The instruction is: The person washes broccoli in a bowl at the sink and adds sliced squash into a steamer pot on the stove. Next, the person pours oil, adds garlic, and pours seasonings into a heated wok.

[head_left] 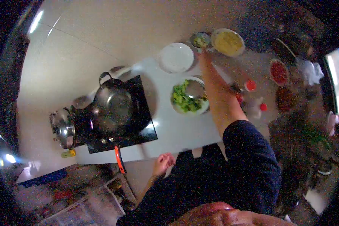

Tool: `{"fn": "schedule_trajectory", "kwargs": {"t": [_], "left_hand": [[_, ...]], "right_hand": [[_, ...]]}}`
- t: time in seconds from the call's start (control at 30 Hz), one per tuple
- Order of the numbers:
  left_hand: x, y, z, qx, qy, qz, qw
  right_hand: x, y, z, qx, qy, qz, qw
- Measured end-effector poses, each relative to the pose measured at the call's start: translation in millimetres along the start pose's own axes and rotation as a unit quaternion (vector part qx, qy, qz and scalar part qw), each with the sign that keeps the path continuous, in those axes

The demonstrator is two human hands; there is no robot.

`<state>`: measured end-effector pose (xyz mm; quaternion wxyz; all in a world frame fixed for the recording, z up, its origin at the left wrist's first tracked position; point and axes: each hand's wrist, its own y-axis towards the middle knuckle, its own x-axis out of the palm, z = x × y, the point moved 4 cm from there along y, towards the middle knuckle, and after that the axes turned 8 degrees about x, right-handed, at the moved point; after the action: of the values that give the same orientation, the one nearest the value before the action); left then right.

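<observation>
My right arm stretches far across the white table, and my right hand (204, 52) is at the near side of a small bowl (200, 40) with green bits in it. Its fingers are small and blurred, so whether they grip the bowl's rim is unclear. My left hand (164, 163) hangs low at the table's front edge with fingers loosely curled and nothing visible in them. Under the right forearm lies a white plate (174, 106) of chopped green vegetables (183, 98), with a round grey-brown thing on it. Left of the small bowl is a white plate (177, 57).
A dark wok (115, 107) sits on a black cooktop (148, 126), its orange handle (119, 160) jutting over the front edge. Further left is a steel pot (67, 128). A bowl of yellow food (228, 42), red-capped bottles (250, 85) and a red-filled dish (278, 72) are at right.
</observation>
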<state>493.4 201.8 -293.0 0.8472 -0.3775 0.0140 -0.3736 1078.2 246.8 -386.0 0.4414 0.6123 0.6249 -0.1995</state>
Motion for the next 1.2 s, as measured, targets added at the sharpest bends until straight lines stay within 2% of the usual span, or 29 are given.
{"fn": "schedule_trajectory", "kwargs": {"t": [0.13, 0.27, 0.37, 0.4, 0.43, 0.47, 0.5, 0.53, 0.57, 0.6, 0.67, 0.7, 0.73, 0.77, 0.83, 0.93, 1.03, 1.13, 1.2], "left_hand": [[-17, -3, 3, 0.035, -0.008, 0.040, 0.999], [-31, -5, -6, 0.032, 0.003, 0.048, 0.998], [-9, -1, 21, 0.065, 0.015, 0.006, 0.998], [-19, 8, 11, 0.105, 0.070, 0.002, 0.992], [2, 4, 37, 0.111, 0.031, -0.018, 0.993], [14, 3, 53, 0.191, -0.058, -0.065, 0.978], [32, -7, 94, 0.193, 0.169, -0.015, 0.966], [30, 1, 106, 0.192, 0.182, 0.008, 0.964], [41, -5, 137, 0.283, 0.323, 0.003, 0.903], [55, -14, 183, 0.447, 0.461, 0.061, 0.764], [61, -15, 228, 0.530, 0.491, 0.036, 0.690], [54, -2, 241, 0.595, 0.495, 0.013, 0.633], [57, 0, 257, 0.579, 0.518, 0.015, 0.629], [55, 8, 270, 0.617, 0.546, 0.010, 0.566], [49, 18, 278, 0.611, 0.618, 0.026, 0.494], [18, 36, 282, 0.500, 0.737, 0.010, 0.455], [-21, 38, 287, 0.468, 0.752, 0.047, 0.462], [-45, 30, 293, 0.525, 0.676, 0.034, 0.516], [-58, 41, 290, 0.556, 0.676, -0.046, 0.481]], "right_hand": [[6, 36, 5, 0.161, 0.134, -0.069, 0.975], [-16, 36, 2, 0.252, 0.274, 0.008, 0.928], [-61, 12, -16, 0.270, 0.435, 0.036, 0.858], [-81, -2, -29, 0.267, 0.489, 0.016, 0.830], [-101, -16, -44, 0.266, 0.538, -0.034, 0.799], [-117, -31, -59, 0.266, 0.573, -0.102, 0.769], [-135, -52, -77, 0.265, 0.596, -0.180, 0.736], [-145, -71, -89, 0.266, 0.603, -0.256, 0.707], [-155, -91, -102, 0.266, 0.601, -0.331, 0.677], [-163, -122, -123, 0.262, 0.585, -0.420, 0.643], [-180, -155, -156, 0.217, 0.538, -0.498, 0.645], [-190, -170, -173, 0.198, 0.514, -0.534, 0.641], [-198, -184, -189, 0.182, 0.489, -0.568, 0.637], [-203, -198, -206, 0.167, 0.463, -0.599, 0.631], [-204, -229, -224, 0.148, 0.447, -0.627, 0.620], [-218, -264, -267, 0.165, 0.472, -0.624, 0.601], [-199, -290, -295, 0.169, 0.459, -0.591, 0.641], [-170, -300, -308, 0.165, 0.453, -0.591, 0.647], [-175, -308, -319, 0.171, 0.428, -0.590, 0.663]]}}
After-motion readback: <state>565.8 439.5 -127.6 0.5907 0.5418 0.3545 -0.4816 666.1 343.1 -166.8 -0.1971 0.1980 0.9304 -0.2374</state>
